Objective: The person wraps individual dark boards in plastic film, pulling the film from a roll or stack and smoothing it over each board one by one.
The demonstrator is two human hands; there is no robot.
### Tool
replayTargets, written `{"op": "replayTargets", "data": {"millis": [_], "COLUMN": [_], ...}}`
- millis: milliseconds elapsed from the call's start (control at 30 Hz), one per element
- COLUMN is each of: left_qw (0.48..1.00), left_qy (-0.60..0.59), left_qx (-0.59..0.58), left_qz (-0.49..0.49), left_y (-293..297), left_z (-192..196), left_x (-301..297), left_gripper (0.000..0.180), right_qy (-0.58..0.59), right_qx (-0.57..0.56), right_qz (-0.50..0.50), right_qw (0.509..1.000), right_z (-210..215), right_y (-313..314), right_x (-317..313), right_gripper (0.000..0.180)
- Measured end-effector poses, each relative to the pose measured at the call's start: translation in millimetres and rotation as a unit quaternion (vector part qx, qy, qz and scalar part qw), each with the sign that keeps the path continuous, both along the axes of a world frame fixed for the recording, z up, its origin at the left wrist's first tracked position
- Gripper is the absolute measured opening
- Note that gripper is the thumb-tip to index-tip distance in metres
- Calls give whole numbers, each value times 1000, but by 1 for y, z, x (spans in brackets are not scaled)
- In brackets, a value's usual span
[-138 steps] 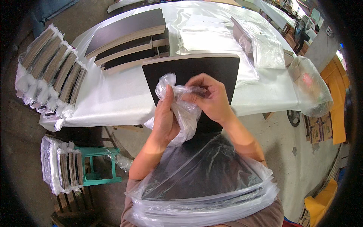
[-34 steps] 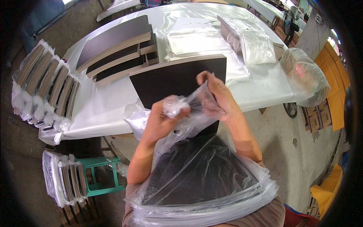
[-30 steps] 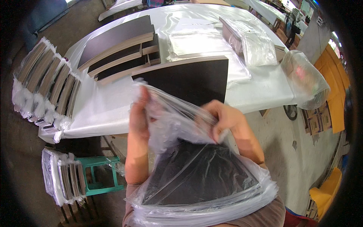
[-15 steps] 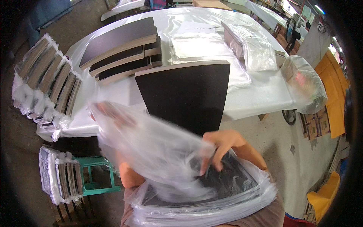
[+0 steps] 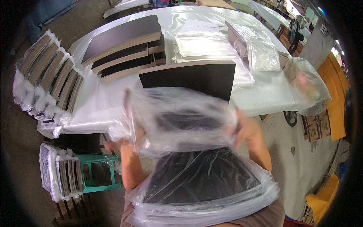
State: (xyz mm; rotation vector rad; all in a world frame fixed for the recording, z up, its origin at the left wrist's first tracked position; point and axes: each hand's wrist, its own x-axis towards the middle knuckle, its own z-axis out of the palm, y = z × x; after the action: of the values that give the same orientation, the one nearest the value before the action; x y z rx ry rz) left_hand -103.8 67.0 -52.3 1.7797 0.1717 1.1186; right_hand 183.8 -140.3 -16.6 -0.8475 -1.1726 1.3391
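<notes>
My left hand (image 5: 135, 132) and right hand (image 5: 245, 128) are blurring but holding a clear plastic bag (image 5: 170, 137) — stretching it between them, above the plastic-covered stack (image 5: 204, 202) — while a black panel (image 5: 193, 77) is standing just beyond.

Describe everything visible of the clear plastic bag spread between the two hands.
The clear plastic bag is thin, wrinkled, see-through film, whitish where it folds, with dark showing through its middle. It is spread wide between the left hand and the right hand, with crumpled film at its left side. It overlaps part of the standing black board in view. Blur hides the exact grips and any opening.
</notes>
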Motion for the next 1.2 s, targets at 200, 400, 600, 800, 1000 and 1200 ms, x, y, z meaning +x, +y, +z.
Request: {"op": "replayTargets", "data": {"millis": [200,400,600,800,1000,1200], "left_qw": [945,843,822,790,980,841], "left_qy": [232,175,64,71,158,110], "left_qx": [-204,309,422,479,99,-457], "left_qz": [108,403,378,375,62,-269], "left_y": [10,14,3,-29,-25,-17], "left_z": [48,52,-5,34,53,7], "left_x": [6,64,19,13,-16,-12], "left_gripper": [67,62,42,22,26,39], "right_qy": [-257,-501,-454,-501,-368,96], "right_qx": [-7,59,121,235,95,-163], "right_qz": [-294,-555,-577,-617,-451,-245], "right_qw": [921,662,668,560,807,951], "right_z": [22,13,-3,8,30,28], "right_y": [10,47,16,-26,-44,-48], "right_x": [5,17,-18,-27,-6,4], "right_gripper": [72,63,55,25,20,70]}}
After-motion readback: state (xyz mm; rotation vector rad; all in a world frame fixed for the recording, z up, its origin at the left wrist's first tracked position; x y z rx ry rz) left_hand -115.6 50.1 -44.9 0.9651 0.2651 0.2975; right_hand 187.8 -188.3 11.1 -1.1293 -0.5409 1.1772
